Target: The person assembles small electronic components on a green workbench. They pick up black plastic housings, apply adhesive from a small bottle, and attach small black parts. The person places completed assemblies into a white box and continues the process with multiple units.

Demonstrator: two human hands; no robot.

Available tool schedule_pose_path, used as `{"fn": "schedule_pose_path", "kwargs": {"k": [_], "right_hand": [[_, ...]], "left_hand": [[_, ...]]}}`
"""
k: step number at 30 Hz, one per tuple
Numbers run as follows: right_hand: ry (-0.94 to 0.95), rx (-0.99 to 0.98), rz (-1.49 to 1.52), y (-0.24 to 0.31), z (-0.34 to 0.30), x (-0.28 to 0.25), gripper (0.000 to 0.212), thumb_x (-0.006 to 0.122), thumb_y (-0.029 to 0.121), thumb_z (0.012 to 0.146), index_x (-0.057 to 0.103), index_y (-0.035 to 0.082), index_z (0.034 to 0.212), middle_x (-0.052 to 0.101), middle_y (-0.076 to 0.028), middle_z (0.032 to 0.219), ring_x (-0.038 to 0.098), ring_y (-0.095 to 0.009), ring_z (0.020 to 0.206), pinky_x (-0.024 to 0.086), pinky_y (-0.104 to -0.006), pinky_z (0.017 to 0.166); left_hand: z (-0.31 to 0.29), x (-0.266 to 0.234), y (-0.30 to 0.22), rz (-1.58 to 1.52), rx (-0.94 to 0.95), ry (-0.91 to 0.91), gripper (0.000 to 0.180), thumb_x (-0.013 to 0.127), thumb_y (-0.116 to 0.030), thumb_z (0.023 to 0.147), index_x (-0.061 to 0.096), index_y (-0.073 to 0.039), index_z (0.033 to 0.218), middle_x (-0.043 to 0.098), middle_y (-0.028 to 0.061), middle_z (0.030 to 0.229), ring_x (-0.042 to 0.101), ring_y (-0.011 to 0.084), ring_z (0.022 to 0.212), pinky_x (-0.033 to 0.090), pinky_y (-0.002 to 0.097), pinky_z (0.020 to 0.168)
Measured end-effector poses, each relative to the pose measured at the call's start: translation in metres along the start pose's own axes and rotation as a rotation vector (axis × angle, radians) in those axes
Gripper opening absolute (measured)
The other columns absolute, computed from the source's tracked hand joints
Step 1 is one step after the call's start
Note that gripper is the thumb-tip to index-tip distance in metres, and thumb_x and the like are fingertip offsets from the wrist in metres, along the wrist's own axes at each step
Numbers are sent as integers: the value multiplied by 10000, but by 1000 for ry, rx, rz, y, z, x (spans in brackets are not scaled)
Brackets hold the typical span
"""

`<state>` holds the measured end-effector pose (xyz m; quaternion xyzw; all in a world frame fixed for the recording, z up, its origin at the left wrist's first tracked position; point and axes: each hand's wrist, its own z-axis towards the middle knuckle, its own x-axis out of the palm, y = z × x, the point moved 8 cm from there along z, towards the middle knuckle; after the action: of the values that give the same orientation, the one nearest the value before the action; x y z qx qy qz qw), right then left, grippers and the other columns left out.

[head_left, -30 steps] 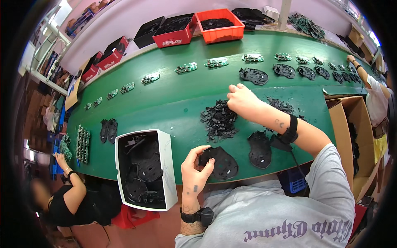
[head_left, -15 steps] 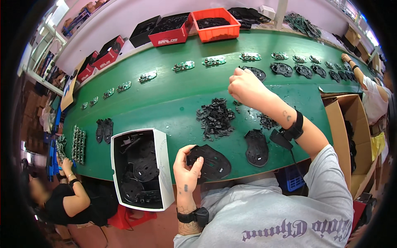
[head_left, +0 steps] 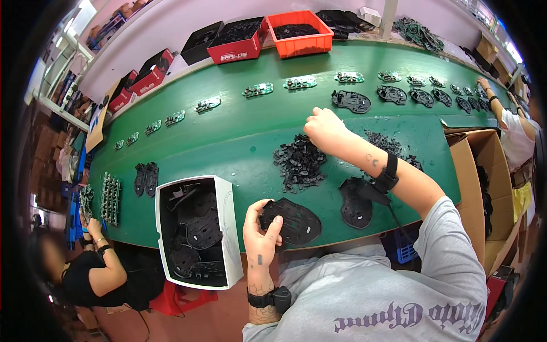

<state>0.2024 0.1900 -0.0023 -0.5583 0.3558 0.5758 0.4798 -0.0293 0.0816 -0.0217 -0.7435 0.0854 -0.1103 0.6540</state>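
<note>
My left hand (head_left: 262, 233) is closed on a black plastic mouse base shell (head_left: 297, 223), thumb on its upper face, at the near edge of the green bench. My right hand (head_left: 326, 130) hovers with curled fingers just beyond a heap of small black plastic pieces (head_left: 299, 163); whatever its fingertips hold is hidden. A second mouse base shell (head_left: 356, 211) lies to the right of the held one, partly under the device strapped to my right forearm. Smaller black pieces (head_left: 383, 142) are scattered beyond that forearm.
A white box (head_left: 229, 228) of black shells stands left of my left hand. Green circuit boards (head_left: 257, 89) line the conveyor, with black shells (head_left: 351, 101) at the right. An orange bin (head_left: 302, 45) sits at the back. Co-workers sit at left (head_left: 94, 273) and far right (head_left: 515, 134).
My right hand has moved left and nearer to me, toward the heap, uncovering the shell on the conveyor. My left hand keeps its hold on the mouse base shell.
</note>
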Motion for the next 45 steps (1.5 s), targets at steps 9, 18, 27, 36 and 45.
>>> {"fn": "schedule_pose_path", "kwargs": {"k": [9, 18, 27, 36, 45], "right_hand": [[-31, -210, 1051, 70, -53, -94, 114, 736, 88, 792, 686, 9, 857, 672, -111, 1034, 652, -273, 1001, 522, -363, 864], [97, -67, 1172, 69, -55, -71, 152, 711, 93, 808, 653, -5, 908, 668, -116, 859, 673, -245, 797, 539, -326, 738], [492, 129, 1657, 65, -54, -39, 245, 697, 65, 878, 632, -22, 1098, 697, -69, 961, 643, -87, 886, 523, -243, 826], [269, -15, 1324, 48, -21, -85, 301, 677, 71, 897, 640, -32, 1178, 696, -72, 1032, 629, -113, 946, 527, -293, 852], [-61, 136, 706, -130, 68, 3, 334, 659, 175, 886, 657, 15, 1180, 705, -152, 1077, 677, -251, 947, 519, -356, 883]], "left_hand": [[11, 8, -13, -49, 99, -103, 376, 578, -78, 956, 467, -13, 1309, 617, 62, 856, 530, 68, 494, 433, 207, 437], [16, 21, -23, -10, 129, -17, 378, 580, -50, 948, 467, -13, 1307, 622, 72, 890, 546, 72, 518, 438, 205, 447], [25, 26, -34, -59, 126, 43, 399, 600, -50, 931, 480, -4, 1309, 621, 64, 906, 541, 62, 532, 435, 199, 445], [29, 10, -42, -119, 260, 21, 535, 613, -99, 917, 424, 8, 1406, 639, 111, 1003, 574, 71, 631, 459, 205, 515], [24, -40, -21, 724, 443, -140, 403, 624, -5, 808, 629, -39, 1209, 651, 125, 1117, 621, 255, 1002, 485, 369, 899]]}}
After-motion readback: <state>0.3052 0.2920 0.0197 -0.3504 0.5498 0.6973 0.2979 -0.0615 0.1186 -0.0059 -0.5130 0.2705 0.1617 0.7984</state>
